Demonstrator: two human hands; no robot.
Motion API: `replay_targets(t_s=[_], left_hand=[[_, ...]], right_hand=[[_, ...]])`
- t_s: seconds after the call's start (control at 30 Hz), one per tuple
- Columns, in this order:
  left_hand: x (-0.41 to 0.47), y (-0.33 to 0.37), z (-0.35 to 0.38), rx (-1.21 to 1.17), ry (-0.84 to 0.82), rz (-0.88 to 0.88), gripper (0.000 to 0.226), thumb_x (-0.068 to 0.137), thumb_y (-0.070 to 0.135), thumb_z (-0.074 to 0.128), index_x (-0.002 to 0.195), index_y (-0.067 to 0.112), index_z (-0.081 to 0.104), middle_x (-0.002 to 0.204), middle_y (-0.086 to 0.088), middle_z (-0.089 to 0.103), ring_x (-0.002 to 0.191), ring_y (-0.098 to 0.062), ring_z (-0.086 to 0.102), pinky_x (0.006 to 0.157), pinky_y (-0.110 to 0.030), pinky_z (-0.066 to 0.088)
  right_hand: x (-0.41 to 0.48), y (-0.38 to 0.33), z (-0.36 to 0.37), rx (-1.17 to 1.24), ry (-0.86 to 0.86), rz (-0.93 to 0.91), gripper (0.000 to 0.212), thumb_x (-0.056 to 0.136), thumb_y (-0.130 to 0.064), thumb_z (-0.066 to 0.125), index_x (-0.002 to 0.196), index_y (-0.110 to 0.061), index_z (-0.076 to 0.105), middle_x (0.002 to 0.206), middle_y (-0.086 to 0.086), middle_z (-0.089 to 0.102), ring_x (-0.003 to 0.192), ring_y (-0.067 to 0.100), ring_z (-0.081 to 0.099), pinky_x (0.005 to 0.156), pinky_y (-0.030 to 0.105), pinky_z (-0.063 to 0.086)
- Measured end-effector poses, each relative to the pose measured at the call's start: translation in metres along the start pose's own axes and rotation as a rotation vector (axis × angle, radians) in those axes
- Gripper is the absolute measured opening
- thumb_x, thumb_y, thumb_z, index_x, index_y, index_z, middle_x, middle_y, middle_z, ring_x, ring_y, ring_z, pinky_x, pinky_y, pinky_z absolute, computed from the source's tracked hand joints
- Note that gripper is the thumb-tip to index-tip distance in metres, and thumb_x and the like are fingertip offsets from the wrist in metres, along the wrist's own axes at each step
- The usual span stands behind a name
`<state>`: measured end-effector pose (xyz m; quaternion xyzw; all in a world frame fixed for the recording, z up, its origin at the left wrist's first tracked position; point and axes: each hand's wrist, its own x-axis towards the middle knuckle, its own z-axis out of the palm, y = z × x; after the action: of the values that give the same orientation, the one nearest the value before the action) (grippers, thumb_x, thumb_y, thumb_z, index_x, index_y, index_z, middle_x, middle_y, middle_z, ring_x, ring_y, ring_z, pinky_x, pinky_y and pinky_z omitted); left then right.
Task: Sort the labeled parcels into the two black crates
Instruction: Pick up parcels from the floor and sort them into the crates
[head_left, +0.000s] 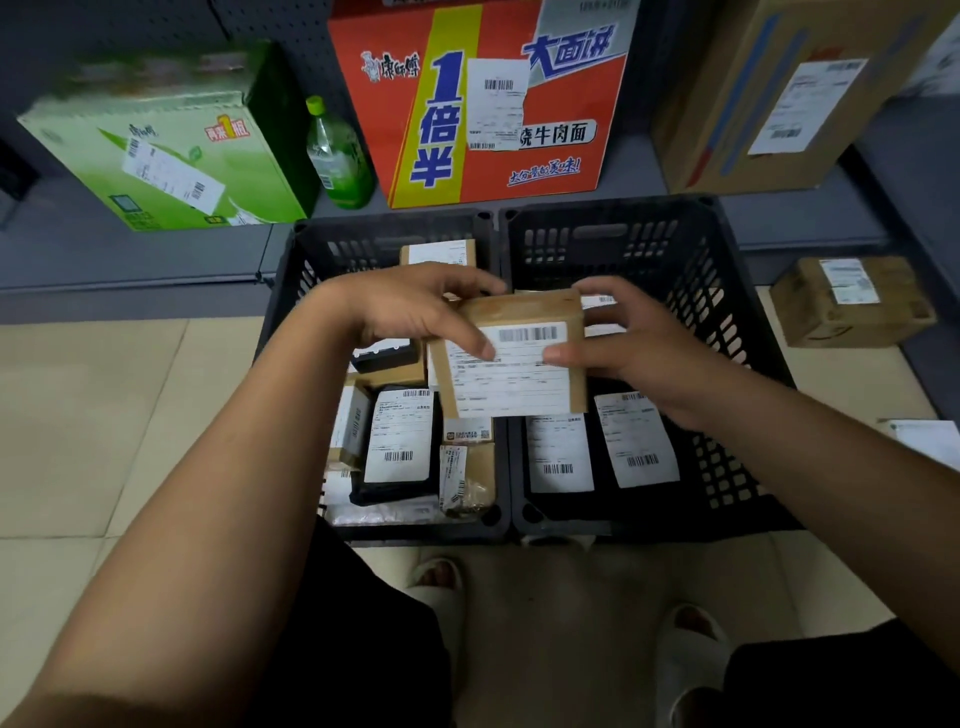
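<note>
Both hands hold a small brown cardboard parcel with a white barcode label, raised above the seam between the two black crates. My left hand grips its left edge, thumb on the label. My right hand grips its right edge, thumb on the label too. The left crate holds several labeled parcels, among them a black one and a brown one at the back. The right crate holds two flat dark parcels with white labels.
Behind the crates, a grey shelf carries a green carton, a green bottle, a red-orange noodle carton and a brown box. Another brown labeled parcel sits right of the crates. My sandalled feet stand on tiled floor.
</note>
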<state>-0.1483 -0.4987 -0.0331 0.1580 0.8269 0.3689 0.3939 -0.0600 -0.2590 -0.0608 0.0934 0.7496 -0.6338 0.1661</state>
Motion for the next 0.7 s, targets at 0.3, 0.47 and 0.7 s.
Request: replay_targets(t_s=[0.3,0.47,0.7], left_hand=[[-0.005,-0.083,-0.027,0.373,0.152,-0.393,0.091,0.066,0.022,0.091,0.143,0.023,0.044,0.142,-0.006,0.049,0.127,-0.029,0.048,0.109,-0.045,0.041],[0.031,-0.106,-0.007,0.409,0.144,-0.385,0.095,0.068,0.025,0.089,0.147,0.024,0.038,0.148,-0.008,0.044,0.131,-0.034,0.044,0.108,-0.050,0.040],[0.063,-0.120,0.023,0.321,0.054,-0.360,0.096,0.069,0.015,0.087,0.149,0.020,0.034,0.146,-0.008,0.044,0.125,-0.034,0.049,0.095,-0.044,0.049]], right_hand=[[-0.002,0.011,0.011,-0.114,0.077,0.093,0.051,0.087,-0.037,0.072,0.134,-0.034,0.051,0.123,-0.006,0.057,0.109,0.014,0.061,0.102,0.045,0.050],[-0.003,0.009,0.016,-0.136,0.073,0.090,0.046,0.089,-0.034,0.070,0.132,-0.033,0.051,0.121,-0.004,0.059,0.109,0.017,0.062,0.102,0.046,0.050],[-0.008,0.007,0.020,-0.179,0.065,0.091,0.047,0.091,-0.032,0.070,0.133,-0.031,0.051,0.118,-0.003,0.061,0.107,0.016,0.063,0.101,0.046,0.051]])
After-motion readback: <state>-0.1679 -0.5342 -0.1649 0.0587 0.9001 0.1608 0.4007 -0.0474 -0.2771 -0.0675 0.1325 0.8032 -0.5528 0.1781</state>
